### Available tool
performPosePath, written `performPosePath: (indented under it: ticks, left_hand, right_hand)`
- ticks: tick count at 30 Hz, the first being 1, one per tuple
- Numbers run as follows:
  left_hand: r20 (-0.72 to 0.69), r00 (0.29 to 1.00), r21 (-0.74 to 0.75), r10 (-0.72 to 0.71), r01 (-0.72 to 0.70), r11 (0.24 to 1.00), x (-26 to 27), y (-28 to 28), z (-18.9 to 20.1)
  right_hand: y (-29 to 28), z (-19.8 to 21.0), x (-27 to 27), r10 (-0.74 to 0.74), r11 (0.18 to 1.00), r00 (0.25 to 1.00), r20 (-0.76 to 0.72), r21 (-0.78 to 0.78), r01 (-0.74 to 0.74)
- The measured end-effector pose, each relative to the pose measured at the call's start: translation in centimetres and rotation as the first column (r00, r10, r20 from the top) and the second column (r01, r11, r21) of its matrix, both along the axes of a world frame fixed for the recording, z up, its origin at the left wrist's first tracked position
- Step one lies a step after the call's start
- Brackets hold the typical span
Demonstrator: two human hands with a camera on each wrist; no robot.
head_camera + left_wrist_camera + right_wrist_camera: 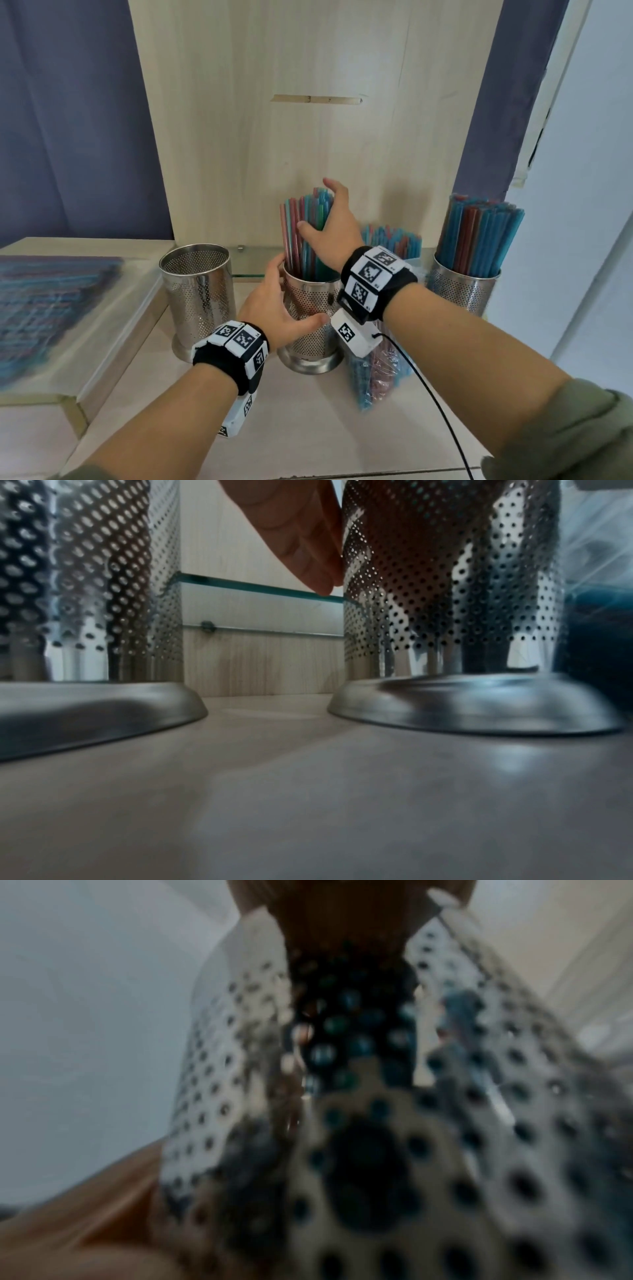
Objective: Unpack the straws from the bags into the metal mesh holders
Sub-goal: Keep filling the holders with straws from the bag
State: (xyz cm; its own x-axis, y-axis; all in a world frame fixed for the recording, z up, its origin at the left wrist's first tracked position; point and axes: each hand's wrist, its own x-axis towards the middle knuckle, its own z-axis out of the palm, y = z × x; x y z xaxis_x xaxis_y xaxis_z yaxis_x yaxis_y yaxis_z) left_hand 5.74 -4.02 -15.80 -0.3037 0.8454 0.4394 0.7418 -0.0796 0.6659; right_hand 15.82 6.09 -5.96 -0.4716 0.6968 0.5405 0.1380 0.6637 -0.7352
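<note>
Three perforated metal holders stand on the wooden table. The middle holder point(310, 329) is packed with red, blue and green straws point(301, 236). My left hand point(294, 294) wraps around its wall, thumb across the front. In the left wrist view its fingers point(308, 547) lie against the mesh point(445, 588). My right hand point(317, 209) grips the straw bundle from above and behind, thumb at the front. The left holder point(198, 291) is empty. The right holder point(462, 291) is full of straws. A clear bag of straws point(373, 380) lies beside the middle holder.
More straws point(394, 240) stand behind my right wrist. A raised wooden platform point(113, 329) at the left carries blurred bagged straws point(48, 301). A wooden back panel point(308, 120) rises behind the holders. A black cable point(431, 394) trails from my right wrist.
</note>
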Motion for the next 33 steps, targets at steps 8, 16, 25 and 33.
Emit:
performPosePath:
  ticks: [8, 16, 25, 33]
  left_hand:
    - [-0.018, 1.0, 0.009, 0.007, -0.007, 1.0, 0.1, 0.0, 0.0]
    - [-0.015, 0.999, 0.013, 0.028, -0.027, 1.0, 0.0, 0.5, 0.0]
    - [-0.168, 0.974, -0.051, 0.152, -0.162, 0.985, -0.5, 1.0, -0.1]
    - [-0.177, 0.86, 0.084, 0.478, -0.47, 0.878, 2.5, -1.4, 1.2]
  right_hand:
    - [-1.2, 0.4, 2.5, 0.05, 0.964, 0.994, -0.102, 0.266, -0.021]
    - [0.5, -2.4, 10.0, -0.393, 0.914, 0.915, 0.09, 0.145, 0.379]
    - [1.8, -6.3, 10.0, -0.352, 0.837, 0.79, 0.502, -0.208, 0.505]
    - [1.5, -7.9, 12.0, -0.261, 0.838, 0.909, 0.325, -0.392, 0.381]
